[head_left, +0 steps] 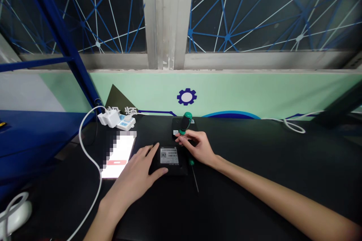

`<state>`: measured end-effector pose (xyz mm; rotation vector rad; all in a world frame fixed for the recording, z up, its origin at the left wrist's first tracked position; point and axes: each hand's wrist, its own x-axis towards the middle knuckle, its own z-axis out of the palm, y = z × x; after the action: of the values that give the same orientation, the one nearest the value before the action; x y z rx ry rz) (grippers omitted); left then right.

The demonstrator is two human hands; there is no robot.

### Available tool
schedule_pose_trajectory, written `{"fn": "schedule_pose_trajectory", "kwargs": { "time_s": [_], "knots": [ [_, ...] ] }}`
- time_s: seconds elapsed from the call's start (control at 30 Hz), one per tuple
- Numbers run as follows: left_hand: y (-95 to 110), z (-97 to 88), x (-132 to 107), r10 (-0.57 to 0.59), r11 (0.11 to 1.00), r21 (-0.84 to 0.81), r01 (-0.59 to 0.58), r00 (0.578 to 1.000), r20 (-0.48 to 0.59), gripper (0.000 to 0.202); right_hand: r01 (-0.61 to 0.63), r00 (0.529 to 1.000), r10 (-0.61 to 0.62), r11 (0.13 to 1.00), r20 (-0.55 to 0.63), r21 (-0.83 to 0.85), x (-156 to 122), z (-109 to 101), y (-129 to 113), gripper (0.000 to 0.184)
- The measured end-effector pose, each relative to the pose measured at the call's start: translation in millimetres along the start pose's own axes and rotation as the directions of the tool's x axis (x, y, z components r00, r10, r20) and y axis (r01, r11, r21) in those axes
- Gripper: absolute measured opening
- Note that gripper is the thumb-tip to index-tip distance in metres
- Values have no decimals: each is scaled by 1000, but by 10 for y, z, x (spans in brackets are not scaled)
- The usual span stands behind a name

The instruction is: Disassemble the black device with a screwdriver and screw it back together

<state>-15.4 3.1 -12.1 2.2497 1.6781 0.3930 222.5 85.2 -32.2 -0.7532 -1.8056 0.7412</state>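
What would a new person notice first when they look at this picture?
The lit phone glows brightly on the dark table, left of the black box under the left hand. Just beyond the box, the right hand grips a green-handled screwdriver.

Green-and-black screwdriver handle [185,123], mint-green wall [226,94] with blue gear emblem [186,96], blue-and-white lattice across the windows [227,37]

Your bare forearms [283,192] come in from the lower corners, long and slim, narrowing to slender wrists; your left hand [132,180] and right hand [198,147] have long, thin fingers [186,137].
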Motion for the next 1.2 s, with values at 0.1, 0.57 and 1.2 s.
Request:
{"fn": "schedule_pose_trajectory", "kwargs": {
  "time_s": [0.1, 0.57, 1.2],
  "knots": [
    [7, -5, -2, 6, 1000, -3, -6, 1000, -2, 74, -16, 1000, 16, 1000, 0, 2, 1, 3, 3, 24],
    [3, 5, -2, 1, 1000, -2, -1, 1000, -13, 74, -23, 999, 20, 998, -49, -53, 24, 21, -12, 25],
    [6, -6, -14, 1, 1000, -28, -1, 1000, -8, 73, -69, 997, 70, 996, -19, 54, 15, 13, -30, 30]
  ]
}}
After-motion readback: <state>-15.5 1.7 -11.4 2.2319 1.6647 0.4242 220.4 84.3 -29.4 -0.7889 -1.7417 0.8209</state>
